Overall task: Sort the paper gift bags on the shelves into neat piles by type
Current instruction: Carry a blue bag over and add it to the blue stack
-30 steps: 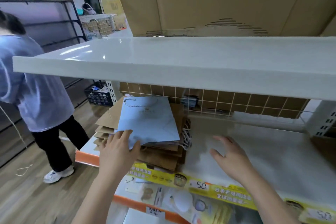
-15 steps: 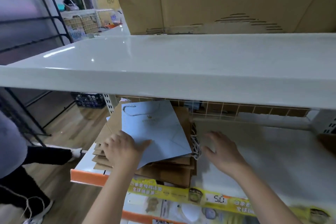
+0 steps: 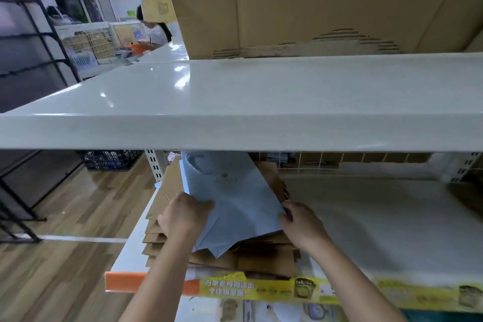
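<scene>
Above the brown bag pile [image 3: 222, 256], white upper shelf [image 3: 261, 102] and cardboard box [image 3: 326, 0]

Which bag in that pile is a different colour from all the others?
The pale blue bag on top, held at its edges by the left hand and the right hand. Every bag beneath, the brown kraft bags, is brown.

Premises: retail shop floor, stockroom character.

White metal gondola shelving [image 3: 261, 102] on slotted uprights [image 3: 154, 165]; printed yellow price strip [image 3: 300, 289] along the lower shelf edge; large cardboard carton [image 3: 313, 2] stored overhead; wire display baskets [image 3: 88, 43] across the wood-effect floor [image 3: 65, 217].
</scene>
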Demonstrator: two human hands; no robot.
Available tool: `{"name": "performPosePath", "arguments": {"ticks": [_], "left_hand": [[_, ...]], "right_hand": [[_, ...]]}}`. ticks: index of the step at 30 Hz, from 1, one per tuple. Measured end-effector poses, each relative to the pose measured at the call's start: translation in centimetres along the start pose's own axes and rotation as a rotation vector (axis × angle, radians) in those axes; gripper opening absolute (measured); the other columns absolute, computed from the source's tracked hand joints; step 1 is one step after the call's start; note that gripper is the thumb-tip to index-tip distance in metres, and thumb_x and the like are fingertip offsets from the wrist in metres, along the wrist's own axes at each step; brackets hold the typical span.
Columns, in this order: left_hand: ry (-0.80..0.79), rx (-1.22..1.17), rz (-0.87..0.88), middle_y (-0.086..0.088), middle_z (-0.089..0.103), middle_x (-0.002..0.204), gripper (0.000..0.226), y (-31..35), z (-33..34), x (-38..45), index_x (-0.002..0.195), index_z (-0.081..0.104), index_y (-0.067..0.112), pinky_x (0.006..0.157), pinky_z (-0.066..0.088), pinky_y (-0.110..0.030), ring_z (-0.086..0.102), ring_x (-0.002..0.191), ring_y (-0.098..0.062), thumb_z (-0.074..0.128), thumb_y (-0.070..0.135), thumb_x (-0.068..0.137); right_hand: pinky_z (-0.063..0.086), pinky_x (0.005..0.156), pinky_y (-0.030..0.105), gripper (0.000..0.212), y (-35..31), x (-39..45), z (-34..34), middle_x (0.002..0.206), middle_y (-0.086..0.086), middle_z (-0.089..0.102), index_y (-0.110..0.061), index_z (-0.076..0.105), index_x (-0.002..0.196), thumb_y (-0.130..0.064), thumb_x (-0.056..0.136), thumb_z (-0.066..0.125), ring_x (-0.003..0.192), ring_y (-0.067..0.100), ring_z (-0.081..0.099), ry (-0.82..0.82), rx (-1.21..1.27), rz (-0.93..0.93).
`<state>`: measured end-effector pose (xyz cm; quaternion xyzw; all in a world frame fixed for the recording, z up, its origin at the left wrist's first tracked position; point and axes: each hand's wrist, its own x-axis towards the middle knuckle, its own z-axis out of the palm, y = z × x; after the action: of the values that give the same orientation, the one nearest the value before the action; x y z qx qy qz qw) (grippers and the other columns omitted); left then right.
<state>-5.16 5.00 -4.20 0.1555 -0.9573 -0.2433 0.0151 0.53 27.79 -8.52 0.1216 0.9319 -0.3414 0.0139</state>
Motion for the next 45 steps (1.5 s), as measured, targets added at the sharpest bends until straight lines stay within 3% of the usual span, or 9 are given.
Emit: {"name": "performPosePath", "arguments": {"ticks": [4,10,14,19,22,29,34,39,45], "left_hand": [[0.030,-0.320,0.027,-0.016,0.057,0.089,0.025,-1.9,-2.5,1.1,0.083,0.055,0.008,0.058,0.033,-0.032,0.055,0.082,-0.034,0.066,0.029,0.080],[0.188,-0.427,0.008,-0.030,0.051,0.098,0.024,-6.3,-5.9,2.3,0.075,0.048,0.004,0.064,0.027,-0.034,0.043,0.077,-0.032,0.067,0.017,0.084],[0.201,-0.613,-0.001,-0.010,0.056,0.087,0.012,-8.0,-6.8,2.0,0.091,0.053,0.010,0.061,0.034,-0.035,0.049,0.076,-0.027,0.062,0.008,0.085],[0.177,-0.792,-0.052,-0.002,0.055,0.105,0.050,-8.8,-7.0,1.3,0.127,0.048,0.021,0.062,0.035,-0.024,0.050,0.088,-0.020,0.060,0.000,0.084],[0.151,-0.722,-0.086,0.001,0.054,0.110,0.064,-9.1,-6.8,1.4,0.139,0.038,0.022,0.073,0.038,-0.030,0.049,0.093,-0.021,0.062,0.005,0.082],[0.091,-0.618,-0.056,0.000,0.054,0.091,0.041,-8.2,-6.2,0.9,0.112,0.050,0.023,0.070,0.037,-0.036,0.051,0.089,-0.028,0.058,0.010,0.074],[0.071,-0.606,-0.025,-0.004,0.055,0.092,0.050,-7.8,-6.1,0.4,0.110,0.046,0.028,0.070,0.038,-0.037,0.051,0.088,-0.031,0.050,0.022,0.061],[0.048,-0.737,-0.012,0.000,0.059,0.091,0.057,-7.0,-6.4,0.4,0.119,0.051,0.025,0.064,0.039,-0.031,0.056,0.080,-0.022,0.062,0.016,0.064],[-0.016,-0.953,-0.074,0.006,0.062,0.082,0.045,-6.9,-5.5,0.8,0.110,0.055,0.028,0.052,0.040,-0.025,0.057,0.065,-0.013,0.066,-0.002,0.079]], "right_hand": [[0.042,0.089,0.033,0.040,-0.1,0.2,0.1,0.132,0.002,0.052,-0.024,0.055,0.130,-0.043,0.097,0.041,0.119,0.023,0.049,0.083,-0.087,0.022],[0.038,0.095,0.037,0.069,-1.5,0.1,0.8,0.137,-0.001,0.044,-0.023,0.051,0.134,-0.071,0.084,0.042,0.126,0.024,0.036,0.172,-0.325,0.012],[0.033,0.101,0.039,0.085,-2.6,0.0,1.7,0.141,0.001,0.039,-0.022,0.042,0.140,-0.078,0.076,0.046,0.130,0.026,0.032,0.183,-0.346,0.021],[0.041,0.104,0.039,0.104,-2.2,1.0,1.4,0.143,0.010,0.041,-0.013,0.028,0.146,-0.068,0.068,0.069,0.130,0.029,0.041,0.058,-0.019,0.179],[0.042,0.102,0.041,0.099,-2.1,1.5,1.1,0.137,0.011,0.043,-0.017,0.034,0.143,-0.064,0.065,0.075,0.127,0.030,0.044,0.043,0.052,0.219],[0.041,0.101,0.042,0.090,-2.4,2.0,1.1,0.140,0.009,0.039,-0.018,0.035,0.142,-0.062,0.072,0.071,0.127,0.030,0.042,0.123,0.144,0.269],[0.049,0.078,0.025,0.064,-3.1,2.0,0.7,0.135,0.006,0.049,-0.015,0.038,0.139,-0.017,0.084,0.070,0.112,0.020,0.053,0.150,0.516,0.137],[0.043,0.103,0.039,0.054,-2.9,1.2,0.4,0.135,0.002,0.050,-0.017,0.037,0.141,-0.011,0.091,0.058,0.123,0.023,0.049,0.138,0.601,0.062],[0.044,0.093,0.036,0.066,1.6,-0.3,-2.3,0.134,0.000,0.049,-0.025,0.032,0.145,-0.005,0.089,0.061,0.112,0.021,0.052,0.327,0.922,0.204]]}}
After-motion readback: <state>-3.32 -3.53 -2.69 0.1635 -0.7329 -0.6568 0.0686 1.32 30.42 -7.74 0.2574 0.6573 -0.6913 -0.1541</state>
